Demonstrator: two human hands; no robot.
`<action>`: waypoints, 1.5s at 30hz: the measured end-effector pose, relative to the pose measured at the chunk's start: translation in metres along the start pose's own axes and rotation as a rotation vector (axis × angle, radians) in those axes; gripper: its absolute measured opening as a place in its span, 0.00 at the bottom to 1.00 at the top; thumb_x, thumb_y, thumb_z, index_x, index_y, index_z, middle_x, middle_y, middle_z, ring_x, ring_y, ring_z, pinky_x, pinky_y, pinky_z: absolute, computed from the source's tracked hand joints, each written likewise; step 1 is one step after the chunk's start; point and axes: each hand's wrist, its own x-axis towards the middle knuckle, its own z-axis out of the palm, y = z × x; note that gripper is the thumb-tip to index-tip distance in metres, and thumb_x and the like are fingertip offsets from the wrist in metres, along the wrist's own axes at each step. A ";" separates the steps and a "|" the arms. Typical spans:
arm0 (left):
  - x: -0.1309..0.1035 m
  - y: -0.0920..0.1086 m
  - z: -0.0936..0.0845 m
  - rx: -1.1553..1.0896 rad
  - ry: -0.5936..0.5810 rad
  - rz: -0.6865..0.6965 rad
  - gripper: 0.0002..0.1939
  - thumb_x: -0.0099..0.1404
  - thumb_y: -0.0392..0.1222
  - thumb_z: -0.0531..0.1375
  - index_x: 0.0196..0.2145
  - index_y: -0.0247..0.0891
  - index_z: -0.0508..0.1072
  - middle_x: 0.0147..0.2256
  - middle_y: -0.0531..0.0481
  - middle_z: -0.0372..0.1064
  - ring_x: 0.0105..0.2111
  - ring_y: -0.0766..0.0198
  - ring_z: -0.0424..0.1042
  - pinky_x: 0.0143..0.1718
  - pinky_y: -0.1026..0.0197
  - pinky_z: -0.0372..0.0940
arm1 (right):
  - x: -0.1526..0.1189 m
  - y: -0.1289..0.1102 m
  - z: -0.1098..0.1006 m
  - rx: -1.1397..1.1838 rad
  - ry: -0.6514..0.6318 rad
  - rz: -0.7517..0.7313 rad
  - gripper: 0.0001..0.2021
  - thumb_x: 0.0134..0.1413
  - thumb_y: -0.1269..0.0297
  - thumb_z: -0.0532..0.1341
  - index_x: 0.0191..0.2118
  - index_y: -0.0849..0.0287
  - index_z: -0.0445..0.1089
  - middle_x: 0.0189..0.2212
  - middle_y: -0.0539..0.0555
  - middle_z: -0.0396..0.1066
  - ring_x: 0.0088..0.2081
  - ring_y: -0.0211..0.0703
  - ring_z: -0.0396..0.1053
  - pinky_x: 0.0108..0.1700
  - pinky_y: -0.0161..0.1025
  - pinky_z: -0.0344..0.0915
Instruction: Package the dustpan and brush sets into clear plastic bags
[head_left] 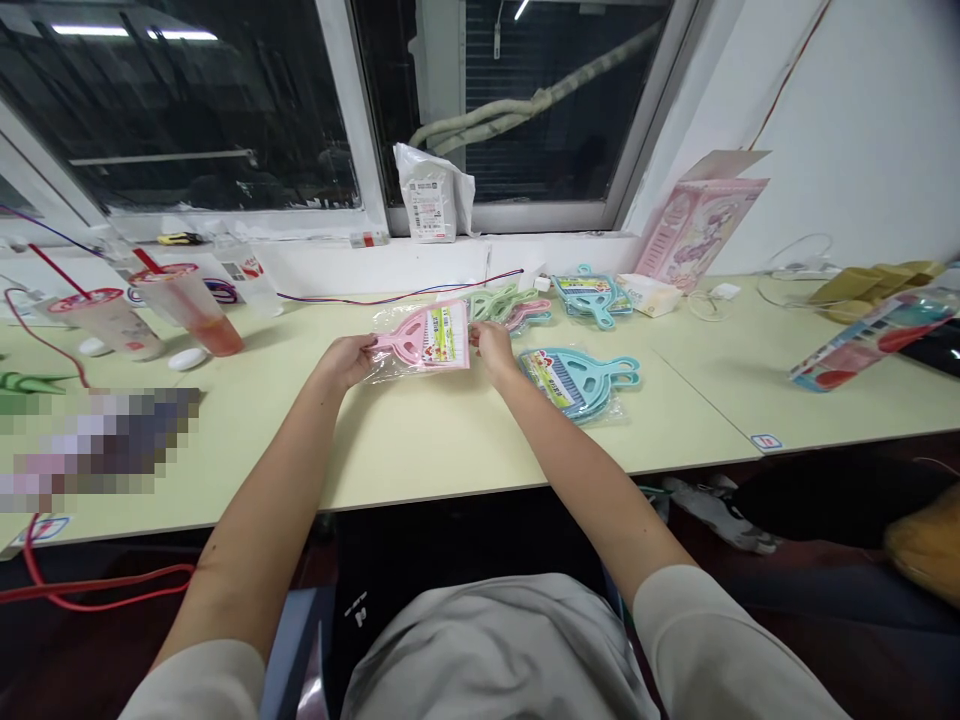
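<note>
A pink dustpan-and-brush set (409, 340) in a clear plastic bag is held a little above the table, its printed card facing up. My left hand (346, 362) is closed on the handle end at the left. At the opposite edge, my right hand (493, 350) pinches the set's right side, its fingertips partly hidden. Just behind my right hand lie green dustpan sets (491, 300) with a pink and a blue handle among them. Blue bagged dustpan sets (589, 385) are stacked to the right of my right wrist, and another blue set (592, 295) lies farther back.
On the table's left stand two drink cups (191, 310) with red straws. A pink box (701, 225), a tissue pack (649, 295) and a clear-and-red package (870, 340) are at the right. A white bagged packet (431, 195) sits on the windowsill, and a thin cable (397, 300) runs below.
</note>
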 end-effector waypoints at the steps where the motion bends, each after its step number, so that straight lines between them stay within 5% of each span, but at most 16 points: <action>1: 0.000 0.000 0.000 -0.021 -0.010 -0.011 0.13 0.65 0.23 0.56 0.45 0.26 0.75 0.38 0.36 0.77 0.36 0.59 0.80 0.36 0.61 0.77 | -0.002 -0.002 0.001 0.033 -0.013 0.058 0.08 0.61 0.71 0.55 0.32 0.59 0.70 0.22 0.47 0.71 0.25 0.38 0.70 0.31 0.32 0.67; 4: 0.000 0.000 0.002 -0.056 -0.034 -0.038 0.14 0.66 0.22 0.54 0.47 0.25 0.74 0.40 0.34 0.77 0.39 0.58 0.80 0.39 0.61 0.78 | -0.008 -0.003 0.005 0.140 -0.125 0.230 0.08 0.61 0.73 0.56 0.34 0.61 0.71 0.22 0.49 0.73 0.23 0.38 0.71 0.31 0.35 0.71; 8: 0.000 -0.001 0.004 -0.056 -0.013 -0.051 0.15 0.66 0.21 0.54 0.47 0.26 0.73 0.40 0.35 0.76 0.37 0.59 0.80 0.39 0.61 0.78 | -0.012 -0.001 0.007 0.170 -0.198 0.268 0.09 0.59 0.78 0.56 0.35 0.62 0.74 0.22 0.49 0.74 0.22 0.38 0.71 0.33 0.37 0.74; 17: -0.006 0.004 -0.001 0.013 0.005 -0.074 0.11 0.69 0.25 0.53 0.44 0.22 0.73 0.42 0.30 0.76 0.41 0.53 0.81 0.41 0.57 0.79 | -0.005 -0.004 -0.001 0.093 0.012 0.147 0.08 0.58 0.77 0.59 0.29 0.60 0.69 0.22 0.51 0.73 0.21 0.39 0.70 0.29 0.39 0.74; 25: -0.015 0.021 -0.007 0.171 0.016 -0.170 0.07 0.60 0.25 0.57 0.34 0.28 0.74 0.31 0.37 0.75 0.35 0.53 0.82 0.36 0.58 0.80 | 0.001 -0.007 -0.015 -0.406 -0.017 -0.089 0.07 0.50 0.77 0.60 0.29 0.61 0.74 0.23 0.51 0.74 0.20 0.37 0.69 0.24 0.33 0.68; 27: -0.023 0.028 -0.011 0.365 -0.146 -0.288 0.02 0.58 0.28 0.61 0.30 0.30 0.74 0.28 0.39 0.74 0.31 0.53 0.81 0.33 0.60 0.79 | 0.003 -0.012 -0.021 -0.585 -0.082 -0.086 0.07 0.51 0.77 0.61 0.30 0.61 0.75 0.23 0.53 0.75 0.22 0.39 0.71 0.26 0.33 0.69; 32: -0.049 0.036 -0.006 0.884 -0.803 -0.558 0.06 0.57 0.39 0.71 0.31 0.35 0.79 0.24 0.44 0.75 0.20 0.61 0.73 0.19 0.66 0.69 | -0.003 -0.022 -0.028 -1.066 -0.321 -0.173 0.09 0.53 0.79 0.61 0.33 0.62 0.79 0.29 0.56 0.79 0.31 0.42 0.76 0.35 0.32 0.67; 36: -0.057 0.033 0.008 1.043 -0.987 -0.571 0.09 0.54 0.44 0.72 0.26 0.38 0.79 0.18 0.47 0.71 0.12 0.65 0.61 0.11 0.64 0.52 | -0.014 -0.023 -0.025 -1.268 -0.479 -0.379 0.11 0.54 0.78 0.61 0.37 0.60 0.80 0.40 0.55 0.81 0.41 0.41 0.75 0.41 0.31 0.64; 38: -0.054 0.029 0.013 1.082 -0.915 -0.454 0.10 0.55 0.46 0.71 0.24 0.39 0.77 0.17 0.49 0.67 0.12 0.66 0.56 0.12 0.63 0.49 | -0.019 -0.022 -0.022 -1.313 -0.509 -0.445 0.12 0.57 0.77 0.60 0.40 0.59 0.80 0.43 0.55 0.81 0.43 0.42 0.75 0.43 0.32 0.63; 41: -0.043 0.018 0.020 1.042 -0.416 0.077 0.16 0.62 0.51 0.64 0.23 0.40 0.72 0.17 0.52 0.62 0.16 0.67 0.56 0.18 0.62 0.53 | -0.024 -0.016 -0.017 -1.381 -0.477 -0.536 0.13 0.62 0.75 0.58 0.43 0.58 0.80 0.46 0.57 0.80 0.47 0.45 0.74 0.46 0.34 0.63; 43: -0.034 0.004 0.024 1.018 -0.053 0.427 0.13 0.63 0.50 0.61 0.27 0.39 0.72 0.22 0.51 0.66 0.22 0.64 0.64 0.26 0.61 0.61 | -0.027 -0.011 -0.011 -1.438 -0.449 -0.582 0.14 0.62 0.75 0.58 0.44 0.57 0.80 0.47 0.58 0.80 0.48 0.47 0.74 0.46 0.36 0.62; 45: -0.024 -0.012 0.027 1.062 0.031 0.560 0.11 0.60 0.46 0.62 0.37 0.38 0.76 0.33 0.47 0.75 0.33 0.60 0.72 0.37 0.58 0.67 | -0.029 -0.006 -0.005 -1.485 -0.438 -0.621 0.15 0.61 0.76 0.57 0.45 0.57 0.79 0.47 0.59 0.79 0.49 0.49 0.74 0.47 0.38 0.62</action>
